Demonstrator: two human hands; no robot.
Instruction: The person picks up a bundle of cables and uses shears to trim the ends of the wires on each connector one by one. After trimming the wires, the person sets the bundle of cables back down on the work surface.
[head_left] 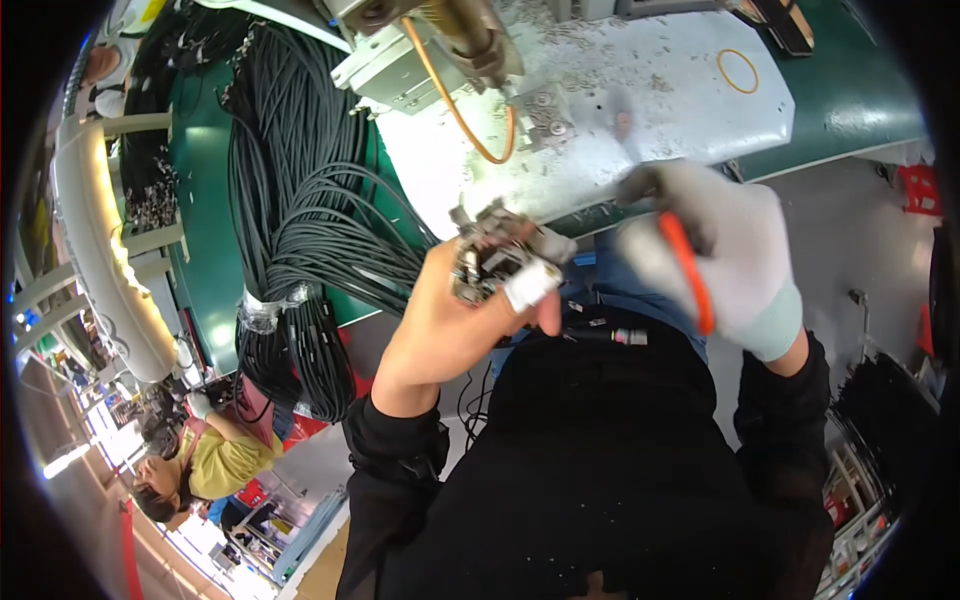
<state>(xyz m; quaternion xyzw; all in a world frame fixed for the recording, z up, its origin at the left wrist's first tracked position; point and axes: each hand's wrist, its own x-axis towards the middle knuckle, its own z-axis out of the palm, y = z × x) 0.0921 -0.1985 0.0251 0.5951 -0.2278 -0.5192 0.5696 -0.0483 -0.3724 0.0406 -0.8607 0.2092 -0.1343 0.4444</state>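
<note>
My bare left hand [440, 325] is cupped closed around a clump of small metal connector parts [495, 255]. White tape [532, 286] wraps one of its fingers. To its right, apart from it, my right hand [735, 245] is raised in a white glove with grey fingertips, blurred by motion. A curved orange-red handle [686, 272] lies along the gloved hand, whose fingers look curled in. The rest of that tool is hidden or smeared, so its kind does not show.
A machine press [465, 45] with an orange tube [450, 95] stands over a white plate [700, 125] strewn with metal scraps. A yellow ring [738, 72] lies there. Bundled black cables [300, 200] cover the green table at left. Another person [205, 465] sits at far lower left.
</note>
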